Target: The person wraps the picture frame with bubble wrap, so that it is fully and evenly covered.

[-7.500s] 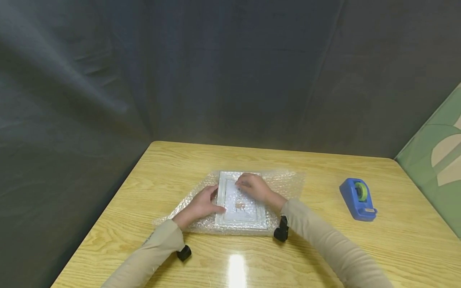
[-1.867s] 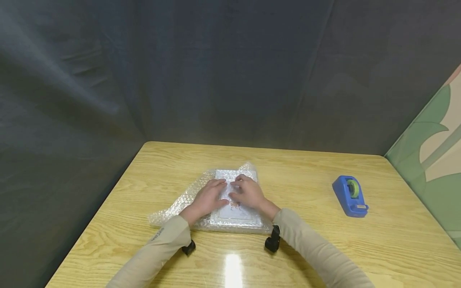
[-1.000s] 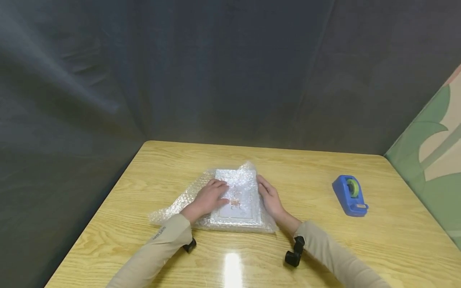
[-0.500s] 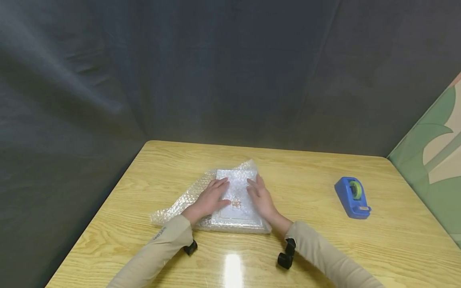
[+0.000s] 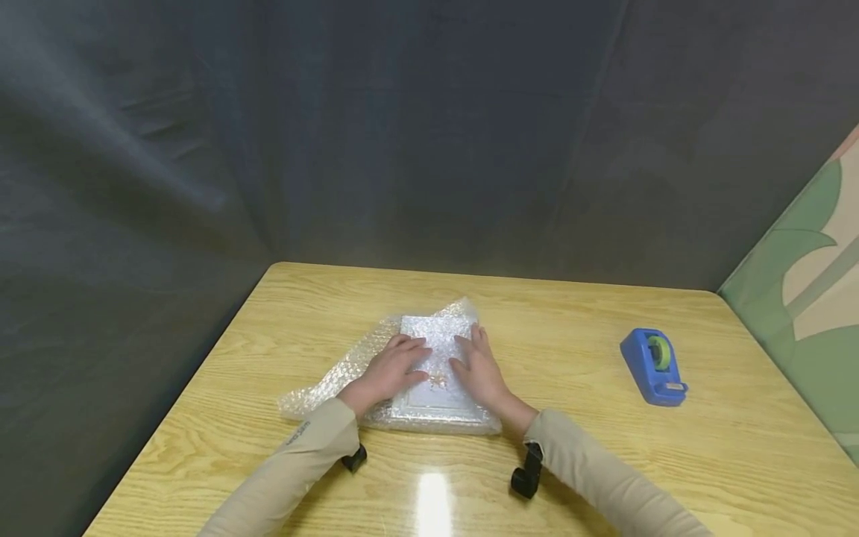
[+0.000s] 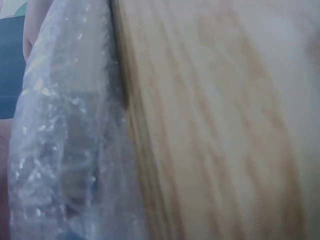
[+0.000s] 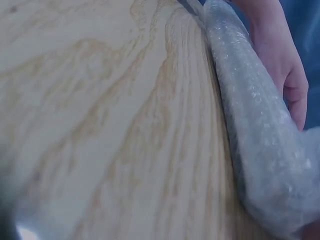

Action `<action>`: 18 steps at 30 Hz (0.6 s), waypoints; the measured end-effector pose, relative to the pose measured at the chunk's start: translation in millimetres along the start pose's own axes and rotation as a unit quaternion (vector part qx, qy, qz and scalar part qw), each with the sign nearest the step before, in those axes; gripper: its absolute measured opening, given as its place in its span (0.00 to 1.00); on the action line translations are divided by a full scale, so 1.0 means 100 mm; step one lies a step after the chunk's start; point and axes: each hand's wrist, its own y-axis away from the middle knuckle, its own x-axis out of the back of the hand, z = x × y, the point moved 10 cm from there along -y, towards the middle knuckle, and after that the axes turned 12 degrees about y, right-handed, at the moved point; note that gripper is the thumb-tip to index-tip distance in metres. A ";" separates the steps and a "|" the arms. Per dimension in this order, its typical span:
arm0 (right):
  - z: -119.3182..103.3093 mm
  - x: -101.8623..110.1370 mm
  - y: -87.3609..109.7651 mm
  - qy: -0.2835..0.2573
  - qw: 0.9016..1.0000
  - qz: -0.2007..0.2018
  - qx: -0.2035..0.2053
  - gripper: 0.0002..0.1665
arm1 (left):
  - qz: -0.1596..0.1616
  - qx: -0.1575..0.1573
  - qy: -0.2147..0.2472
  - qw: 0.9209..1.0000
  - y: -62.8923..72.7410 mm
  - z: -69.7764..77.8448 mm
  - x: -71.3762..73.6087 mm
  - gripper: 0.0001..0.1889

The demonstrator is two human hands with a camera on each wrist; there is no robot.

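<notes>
A light-coloured picture frame (image 5: pixel 439 412) with a small orange-brown figure in its picture lies flat under bubble wrap (image 5: pixel 338 373). My left hand (image 5: pixel 387 373) rests on the frame's left side, fingers and thumb reaching over its face. On the right side my right hand (image 5: pixel 485 379) lies over the wrapped edge, fingers spread and pointing away from me. The right wrist view shows the thick, rounded near side of the bubble wrap (image 7: pixel 255 110) along the tabletop. Close up in the left wrist view, the bubble wrap (image 6: pixel 65 135) looks crinkled and glossy.
A blue tape dispenser (image 5: pixel 652 369) with a roll of green tape (image 5: pixel 661 353) stands on the right of the wooden table (image 5: pixel 537 321). A loose flap of wrap trails to the left. Dark curtain (image 5: pixel 429 134) hangs behind and at the left.
The bubble wrap that was spread out at the right now lies folded over the frame. My right hand went from the picture's middle to the right edge, then onto the top. My left hand stayed.
</notes>
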 end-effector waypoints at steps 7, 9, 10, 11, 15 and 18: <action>0.07 0.01 0.00 -0.117 0.992 -0.012 0.039 0.31 | -0.002 -0.001 -0.006 1.000 -0.02 0.00 0.02 0.25; 0.07 0.01 0.00 -0.119 0.991 -0.018 0.051 0.32 | -0.002 0.003 -0.010 1.000 -0.03 -0.01 0.01 0.25; 0.06 0.00 0.00 -0.116 0.991 -0.023 0.057 0.33 | -0.001 0.005 -0.011 1.000 -0.03 -0.02 0.01 0.25; 0.05 0.00 0.00 -0.106 0.992 -0.027 0.062 0.34 | 0.000 0.006 -0.012 1.000 -0.04 -0.02 0.01 0.25; -0.02 0.00 -0.01 -0.047 0.995 -0.022 0.087 0.34 | 0.005 0.006 -0.011 1.000 -0.06 -0.02 0.00 0.24; -0.03 0.00 -0.01 -0.018 0.996 -0.015 0.087 0.32 | 0.007 0.006 -0.009 1.000 -0.08 -0.02 -0.01 0.24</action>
